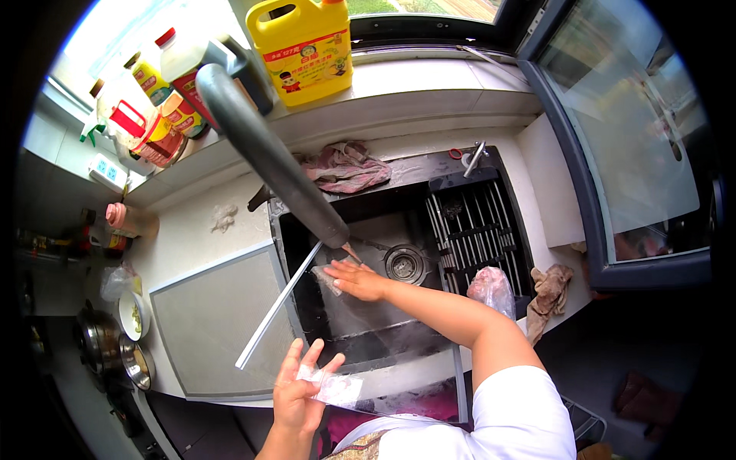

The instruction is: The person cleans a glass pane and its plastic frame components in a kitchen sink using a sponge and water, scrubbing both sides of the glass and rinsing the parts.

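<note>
A clear panel with a white edge strip slants over the sink. My left hand grips its near side, fingers spread apart, with a wet, see-through patch beside the thumb. Under the dark tap, my right hand lies palm down with its fingers stretched out. A crumpled translucent piece shows by its fingertips; whether the hand presses on it or on the panel, I cannot tell. Water runs from the spout beside that hand.
A framed grey panel lies on the left counter. A roll-up rack covers the sink's right part, near a bagged pinkish lump and a brown cloth. A yellow jug stands on the sill; an open window juts in.
</note>
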Available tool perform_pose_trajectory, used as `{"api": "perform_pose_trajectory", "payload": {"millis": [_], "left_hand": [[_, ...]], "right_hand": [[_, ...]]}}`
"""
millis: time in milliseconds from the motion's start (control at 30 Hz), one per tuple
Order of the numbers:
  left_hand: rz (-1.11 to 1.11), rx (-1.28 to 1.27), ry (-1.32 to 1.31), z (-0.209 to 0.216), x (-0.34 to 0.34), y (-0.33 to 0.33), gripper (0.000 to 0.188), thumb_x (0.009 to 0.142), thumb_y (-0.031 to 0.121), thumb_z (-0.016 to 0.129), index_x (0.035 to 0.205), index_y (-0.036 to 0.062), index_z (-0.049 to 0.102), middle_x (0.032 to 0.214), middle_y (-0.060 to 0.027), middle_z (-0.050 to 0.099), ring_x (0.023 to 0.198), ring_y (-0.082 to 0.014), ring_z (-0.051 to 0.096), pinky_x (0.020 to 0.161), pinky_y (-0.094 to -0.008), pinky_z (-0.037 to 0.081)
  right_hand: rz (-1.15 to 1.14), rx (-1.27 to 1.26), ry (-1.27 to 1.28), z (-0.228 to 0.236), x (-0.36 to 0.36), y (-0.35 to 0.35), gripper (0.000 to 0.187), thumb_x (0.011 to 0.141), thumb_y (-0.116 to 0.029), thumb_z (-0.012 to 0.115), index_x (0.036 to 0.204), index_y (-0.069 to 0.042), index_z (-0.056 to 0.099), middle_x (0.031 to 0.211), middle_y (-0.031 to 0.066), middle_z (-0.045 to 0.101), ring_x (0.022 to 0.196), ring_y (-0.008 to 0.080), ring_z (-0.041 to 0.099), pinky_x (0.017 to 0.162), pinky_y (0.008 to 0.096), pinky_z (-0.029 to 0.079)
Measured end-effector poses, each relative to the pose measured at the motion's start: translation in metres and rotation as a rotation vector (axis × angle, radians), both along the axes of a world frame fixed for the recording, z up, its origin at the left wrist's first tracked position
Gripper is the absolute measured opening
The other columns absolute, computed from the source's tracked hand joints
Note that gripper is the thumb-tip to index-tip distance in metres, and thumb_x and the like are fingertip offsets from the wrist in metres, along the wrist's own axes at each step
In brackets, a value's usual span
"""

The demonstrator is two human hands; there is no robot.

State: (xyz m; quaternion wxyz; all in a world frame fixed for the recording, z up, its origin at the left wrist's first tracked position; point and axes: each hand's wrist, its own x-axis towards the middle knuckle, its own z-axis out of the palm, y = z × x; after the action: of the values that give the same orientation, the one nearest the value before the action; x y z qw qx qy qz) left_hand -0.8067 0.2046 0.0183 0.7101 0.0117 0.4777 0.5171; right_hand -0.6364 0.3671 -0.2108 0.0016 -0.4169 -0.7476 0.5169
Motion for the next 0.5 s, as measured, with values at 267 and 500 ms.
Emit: {"api": "perform_pose_trajectory", "payload": {"millis": [267,500], "left_hand": [[-0.032,-0.038,0.008,0.008,-0.004,0.007,0.076,0.074,-0.001,0.046,0.143,0.0052,0.017,0.140,-0.0221,0.034,0.118,-0.0509,0.044,0.080,-0.0588,0.050],[-0.050,0.047,-0.101,0.005,-0.009,0.013,0.082,0.087,0.070,0.031,0.141,0.0085,0.026,0.140,-0.0171,0.035,0.121,-0.0376,0.047,0.076,-0.0535,0.052]], "right_hand": [[-0.268,-0.250,-0.471,-0.046,0.054,-0.011,0.055,0.097,-0.045,0.022,0.148,-0.025,0.017,0.154,0.0090,0.013,0.141,0.0338,0.013,0.110,0.0570,0.014],[0.322,0.120,0.354,0.183,-0.035,-0.084,0.054,0.098,-0.046,0.022,0.148,-0.025,0.019,0.155,0.0099,0.011,0.142,0.0333,0.006,0.111,0.0545,0.009]]}}
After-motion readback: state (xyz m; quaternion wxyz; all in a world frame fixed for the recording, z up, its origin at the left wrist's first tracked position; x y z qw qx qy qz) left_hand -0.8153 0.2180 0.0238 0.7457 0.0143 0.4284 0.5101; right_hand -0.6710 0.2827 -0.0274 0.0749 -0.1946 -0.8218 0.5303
